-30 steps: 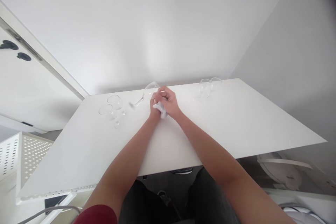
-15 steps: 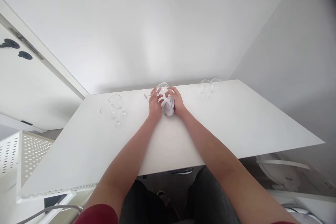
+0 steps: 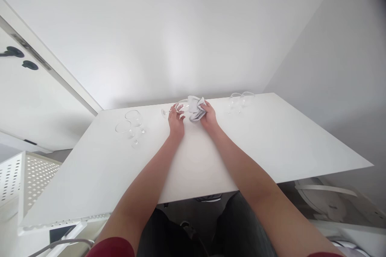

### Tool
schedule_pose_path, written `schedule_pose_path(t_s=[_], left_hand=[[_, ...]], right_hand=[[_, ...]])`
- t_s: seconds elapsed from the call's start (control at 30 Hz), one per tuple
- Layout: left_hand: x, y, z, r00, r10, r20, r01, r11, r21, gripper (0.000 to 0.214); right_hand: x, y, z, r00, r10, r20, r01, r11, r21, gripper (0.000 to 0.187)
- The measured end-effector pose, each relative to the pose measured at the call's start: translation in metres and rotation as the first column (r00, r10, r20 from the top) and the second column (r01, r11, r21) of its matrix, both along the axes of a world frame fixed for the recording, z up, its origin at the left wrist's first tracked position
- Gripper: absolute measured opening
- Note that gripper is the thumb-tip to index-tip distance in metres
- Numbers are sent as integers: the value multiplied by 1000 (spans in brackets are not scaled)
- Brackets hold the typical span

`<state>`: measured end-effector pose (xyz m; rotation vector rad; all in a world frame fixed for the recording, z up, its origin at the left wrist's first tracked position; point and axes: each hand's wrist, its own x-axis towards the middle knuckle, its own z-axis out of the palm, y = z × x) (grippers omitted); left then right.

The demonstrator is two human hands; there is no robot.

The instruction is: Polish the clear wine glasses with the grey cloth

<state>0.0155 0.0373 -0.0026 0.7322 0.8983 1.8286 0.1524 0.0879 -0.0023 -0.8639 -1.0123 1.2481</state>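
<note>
A clear wine glass (image 3: 181,107) lies tilted on its side in the air near the table's far edge, its foot toward the left. My left hand (image 3: 176,121) is closed around it near the stem and lower bowl. My right hand (image 3: 209,115) grips a crumpled white cloth (image 3: 196,107), which covers the rim end of the glass. Whether some of the cloth is inside the bowl I cannot tell.
Two wine glasses (image 3: 133,118) stand on the left of the white table (image 3: 199,164), and two more glasses (image 3: 237,100) at its far right. A perforated white rack (image 3: 39,176) is at the lower left. A wall rises behind the table.
My right hand has brought the cloth up from below the bowl onto the rim end. The glass has turned so its mouth points right, and my left hand has shifted slightly left.
</note>
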Motion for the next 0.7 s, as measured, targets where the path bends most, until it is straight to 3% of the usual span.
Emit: schedule_pose_path(t_s=[0.13, 0.23, 0.37, 0.57, 0.7], left_hand=[[-1, 0, 2, 988, -133, 75, 139, 986, -92, 50], [0, -1, 4, 953, -253, 166, 272, 957, -105, 46], [2, -3, 6, 922, -315, 227, 342, 935, -95, 39], [4, -3, 7, 865, -461, 198, 480, 876, -59, 40], [2, -1, 5, 910, -355, 212, 377, 923, -72, 40]], right_hand=[[-2, 4, -5, 978, 45, -202, -49, 999, -15, 34], [-1, 10, -10, 945, -39, -324, 33, 999, -24, 31], [5, 14, -10, 877, -90, -471, 92, 996, -20, 26], [18, 7, 0, 886, 229, -403, -215, 973, 79, 51], [20, 2, 5, 890, 344, -299, -341, 938, 65, 47]])
